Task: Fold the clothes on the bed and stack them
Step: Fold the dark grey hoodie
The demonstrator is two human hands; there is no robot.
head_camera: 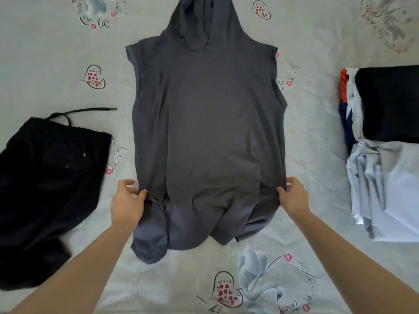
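Grey sleeveless hoodie (pixel 208 123) between left hand (pixel 128 200) and right hand (pixel 293 196).

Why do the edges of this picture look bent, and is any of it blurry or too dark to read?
Head view: the wide-angle lens bows the bedsheet and the stacks toward the edges; light is soft and even, without glare or hard shadows; the grey sleeveless hoodie and both hands, left and right, look fairly sharp; the black trousers are too dark for detail.

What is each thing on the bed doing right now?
Grey sleeveless hoodie: spread flat, hem bunched.
Left hand: pinching the hoodie's left side.
Right hand: pinching its right side.
Black pants: unfolded, rumpled.
Clothes stack: folded, piled.
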